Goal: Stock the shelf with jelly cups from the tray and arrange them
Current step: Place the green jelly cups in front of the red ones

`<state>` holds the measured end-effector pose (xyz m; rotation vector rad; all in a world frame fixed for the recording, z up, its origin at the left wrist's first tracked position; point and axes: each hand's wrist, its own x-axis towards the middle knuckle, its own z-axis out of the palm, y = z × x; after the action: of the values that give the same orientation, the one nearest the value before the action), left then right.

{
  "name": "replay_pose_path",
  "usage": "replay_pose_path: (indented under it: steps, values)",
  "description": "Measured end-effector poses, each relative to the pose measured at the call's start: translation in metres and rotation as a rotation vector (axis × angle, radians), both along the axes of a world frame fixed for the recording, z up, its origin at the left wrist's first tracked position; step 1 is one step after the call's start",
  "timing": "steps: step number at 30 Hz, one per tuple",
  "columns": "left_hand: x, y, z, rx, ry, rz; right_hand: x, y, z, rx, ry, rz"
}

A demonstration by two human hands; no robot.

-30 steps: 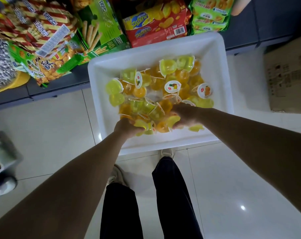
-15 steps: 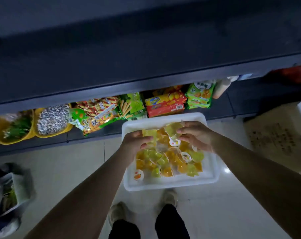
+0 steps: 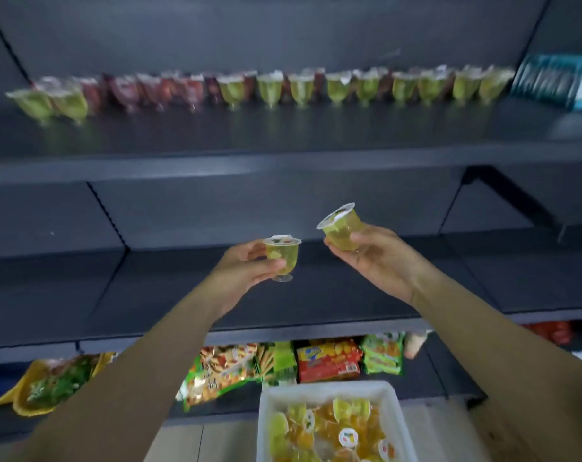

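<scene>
Cups in both my hands — my left hand (image 3: 246,265) wraps thumb and fingers round an upright green jelly cup (image 3: 282,257), its foil lid level and its small foot showing below my fingers. My right hand (image 3: 379,258) cradles a second green jelly cup (image 3: 342,228), fingers curled under it, the cup tilted with its lid facing left. Both are raised in front of the bare middle shelf (image 3: 316,295), well apart from the top shelf (image 3: 283,135), where a blurred row of green and red jelly cups (image 3: 269,88) runs along the back edge. Below, near the bottom edge of the view, the white tray (image 3: 329,391) holds yellow, orange and green cups — beside it, snack packets (image 3: 329,360) line the lowest shelf.
</scene>
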<state>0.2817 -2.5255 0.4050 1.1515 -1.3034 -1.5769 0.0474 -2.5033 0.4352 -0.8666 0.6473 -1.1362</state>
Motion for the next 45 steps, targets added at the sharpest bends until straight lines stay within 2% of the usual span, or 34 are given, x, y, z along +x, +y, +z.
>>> replay_pose_path:
  steps: [5, 10, 17, 20, 25, 31, 38, 42, 45]
  values:
    - [0.045, -0.035, 0.101, -0.212, 0.055, 0.073, 0.059, -0.038, 0.1, -0.201, 0.113, -0.014]
    - [0.103, -0.086, 0.154, -0.335, 0.056, 0.231, 0.134, -0.095, 0.14, -0.172, 0.125, -0.162]
    - [0.175, -0.18, 0.158, -0.361, -0.095, 0.473, 0.232, -0.189, 0.134, -0.144, 0.375, -0.322]
    - [0.195, -0.213, 0.155, -0.339, -0.146, 0.515, 0.267, -0.225, 0.122, -0.145, 0.506, -0.389]
    - [0.216, -0.259, 0.143, -0.297, -0.189, 0.559, 0.308, -0.27, 0.112, -0.142, 0.59, -0.434]
    - [0.217, -0.275, 0.14, -0.34, -0.334, 0.608, 0.321, -0.301, 0.109, -0.163, 0.706, -0.457]
    - [0.217, -0.268, 0.144, -0.324, -0.478, 0.564, 0.317, -0.297, 0.108, -0.21, 0.81, -0.474]
    - [0.216, -0.243, 0.158, -0.307, -0.597, 0.445, 0.29, -0.275, 0.112, -0.364, 1.019, -0.529]
    - [0.206, -0.218, 0.181, -0.396, -0.767, 0.346, 0.258, -0.251, 0.122, -0.5, 1.254, -0.572]
